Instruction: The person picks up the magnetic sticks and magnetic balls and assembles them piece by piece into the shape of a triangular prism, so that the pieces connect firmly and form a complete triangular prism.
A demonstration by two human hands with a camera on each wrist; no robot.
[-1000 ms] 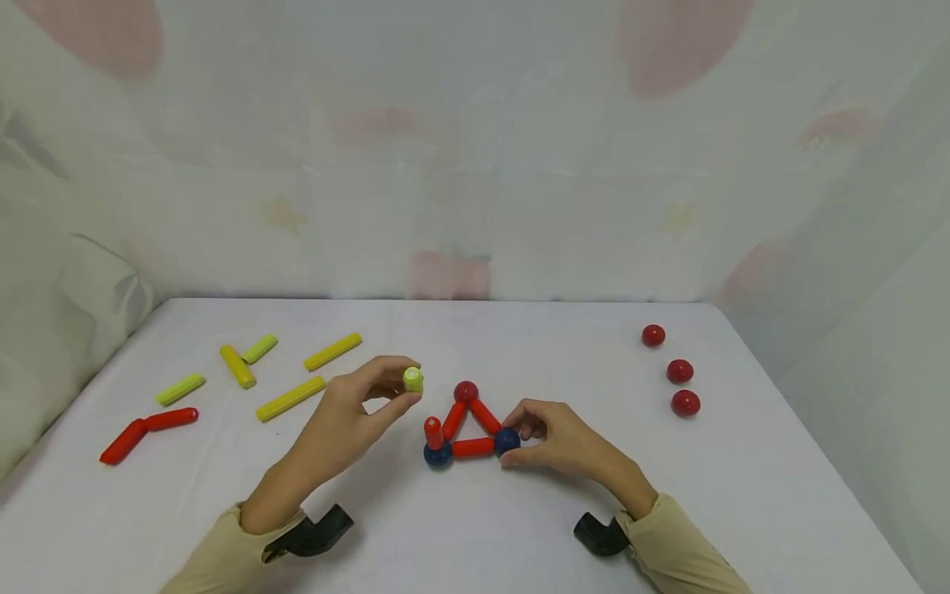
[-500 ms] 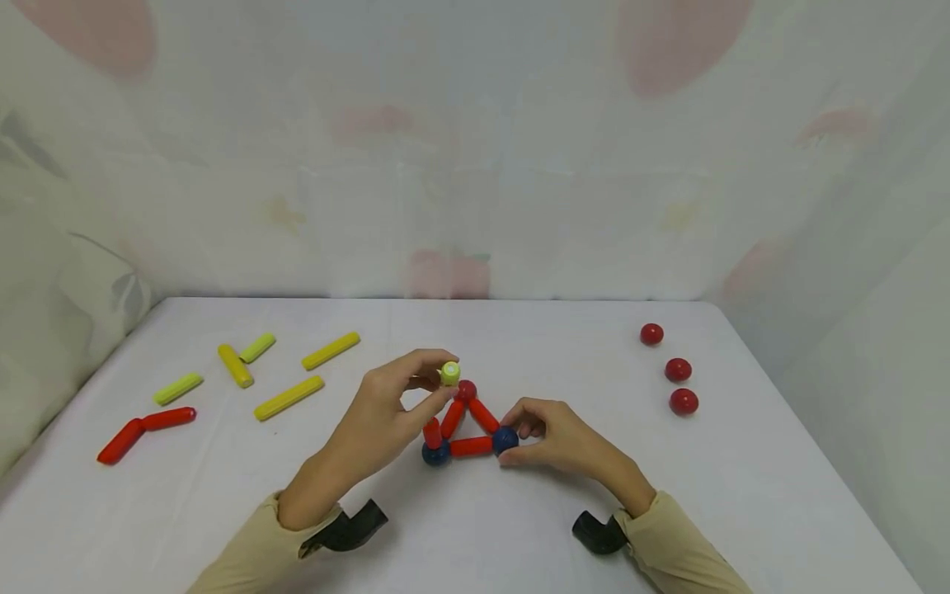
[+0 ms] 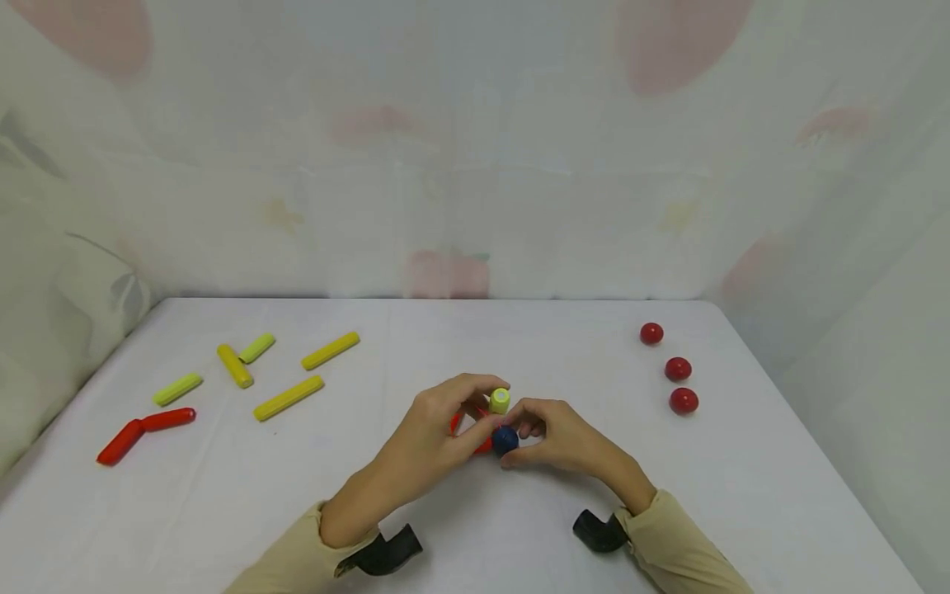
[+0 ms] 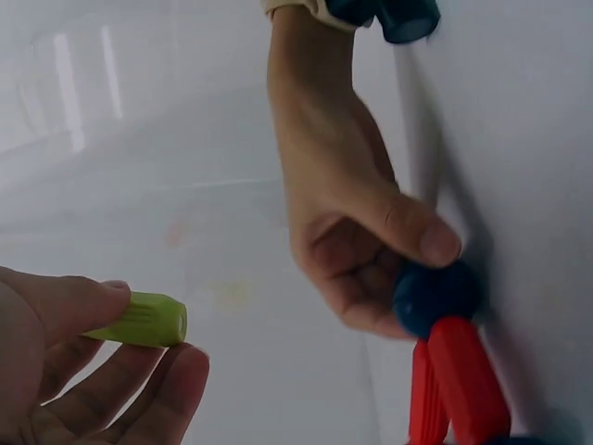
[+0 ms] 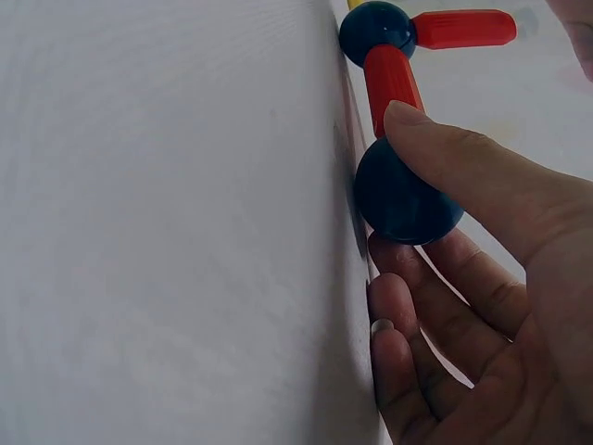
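My left hand [image 3: 445, 425] pinches a short yellow-green magnetic rod [image 4: 144, 320] between thumb and fingers. In the head view the rod's end shows just above and behind a dark blue ball [image 3: 505, 440]. My right hand [image 3: 567, 437] holds that ball between thumb and fingers, low at the table. A red rod [image 5: 389, 83] joins it to a second blue ball [image 5: 375, 35], from which another red rod [image 5: 466, 28] stands up. These belong to a small triangle of rods and balls, mostly hidden behind my left hand in the head view.
On the left of the white table lie several yellow rods [image 3: 289, 398], two yellow-green rods [image 3: 178, 388] and two red rods [image 3: 169, 419] touching end to end. Three red balls [image 3: 684, 401] sit at the right. A patterned cloth [image 3: 475, 165] hangs behind the table.
My left hand has moved right with the yellow-green rod, from left of the triangle to just above the blue ball, and now covers much of the triangle. My right hand stays on the ball.
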